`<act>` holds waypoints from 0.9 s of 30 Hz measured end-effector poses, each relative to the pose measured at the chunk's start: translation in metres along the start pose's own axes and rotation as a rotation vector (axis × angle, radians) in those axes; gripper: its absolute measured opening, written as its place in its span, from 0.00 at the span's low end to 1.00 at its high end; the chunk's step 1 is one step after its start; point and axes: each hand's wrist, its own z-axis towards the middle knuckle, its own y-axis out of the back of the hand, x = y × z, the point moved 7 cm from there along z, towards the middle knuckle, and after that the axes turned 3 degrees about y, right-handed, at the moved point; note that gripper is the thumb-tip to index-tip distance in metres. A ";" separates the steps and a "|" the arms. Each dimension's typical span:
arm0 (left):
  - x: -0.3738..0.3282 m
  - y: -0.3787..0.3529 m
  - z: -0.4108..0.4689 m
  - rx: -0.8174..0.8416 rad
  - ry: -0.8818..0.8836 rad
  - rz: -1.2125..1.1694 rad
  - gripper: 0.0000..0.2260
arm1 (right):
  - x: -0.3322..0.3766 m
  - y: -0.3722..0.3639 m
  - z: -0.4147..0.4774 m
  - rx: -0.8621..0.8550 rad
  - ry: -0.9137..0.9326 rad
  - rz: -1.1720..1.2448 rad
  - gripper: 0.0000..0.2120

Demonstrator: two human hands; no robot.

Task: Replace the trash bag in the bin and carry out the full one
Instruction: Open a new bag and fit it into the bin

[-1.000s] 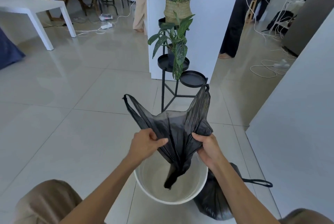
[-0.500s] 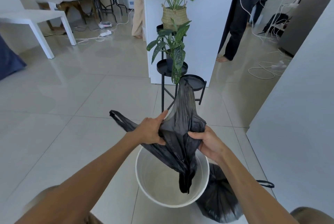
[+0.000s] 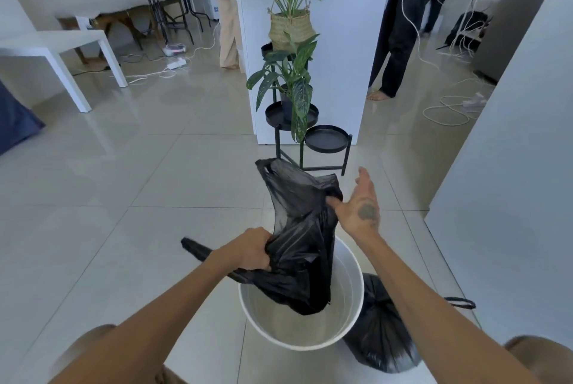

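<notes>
In the lower middle of the frame a white round bin [image 3: 356,284] stands on the pale tiled floor [image 3: 130,185], its inside bare and unlined. Held over its mouth is a crumpled, empty black trash bag [image 3: 297,228], whose lowest fold hangs down inside the rim while its upper part rises above the bin toward the centre of the frame. One handle loop of the bag trails out to the left, behind the left wrist.

The left hand [image 3: 248,251], just left of the bin, has its fingers clenched on a bunch of the bag's plastic. The right hand [image 3: 361,206], higher and to the right of the bag, is spread open with the palm turned away and the fingers released; only the thumb side touches the bag's edge.

A second black bag [image 3: 381,334], full and knotted, sits on the floor against the bin's right side at the lower right, partly hidden by the right forearm, with a handle loop sticking out to the right.

Beyond the bin, in the centre of the frame, a black tiered plant stand [image 3: 325,138] carries leafy potted plants.
</notes>
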 end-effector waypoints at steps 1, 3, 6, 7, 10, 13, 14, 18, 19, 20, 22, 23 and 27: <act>0.002 -0.001 -0.002 -0.031 0.023 -0.065 0.13 | -0.010 0.002 -0.008 -0.033 -0.075 0.064 0.45; 0.006 -0.002 -0.004 -0.083 0.074 -0.207 0.17 | -0.025 0.005 -0.029 -0.127 -0.133 0.167 0.34; -0.001 -0.011 -0.008 -0.117 0.091 -0.340 0.18 | -0.035 -0.022 -0.068 0.046 -0.134 0.264 0.11; -0.006 -0.015 -0.009 -0.118 0.080 -0.374 0.17 | -0.036 -0.037 -0.079 0.168 -0.146 0.302 0.10; -0.028 -0.030 -0.015 -0.056 0.007 -0.391 0.18 | -0.027 -0.064 -0.093 0.349 -0.143 0.368 0.13; -0.045 -0.045 -0.024 0.150 -0.050 -0.387 0.27 | -0.021 -0.067 -0.087 0.376 -0.139 0.357 0.17; -0.046 -0.047 -0.026 0.199 -0.054 -0.396 0.29 | -0.023 -0.066 -0.085 0.394 -0.152 0.371 0.15; -0.041 -0.048 -0.037 0.325 -0.082 -0.568 0.20 | -0.037 -0.059 -0.086 0.455 -0.211 0.392 0.05; -0.038 -0.046 -0.036 0.292 -0.086 -0.677 0.12 | -0.039 -0.058 -0.087 0.444 -0.228 0.418 0.05; -0.035 -0.041 -0.033 0.188 -0.084 -0.786 0.06 | -0.040 -0.057 -0.088 0.438 -0.245 0.456 0.06; -0.024 -0.031 -0.028 -0.076 -0.063 -0.908 0.04 | -0.040 -0.060 -0.091 0.479 -0.277 0.536 0.08; -0.021 -0.029 -0.028 -0.160 -0.026 -0.950 0.07 | -0.039 -0.063 -0.093 0.519 -0.294 0.560 0.09; -0.005 -0.011 -0.020 -0.412 0.054 -0.984 0.18 | -0.037 -0.064 -0.090 0.629 -0.304 0.537 0.13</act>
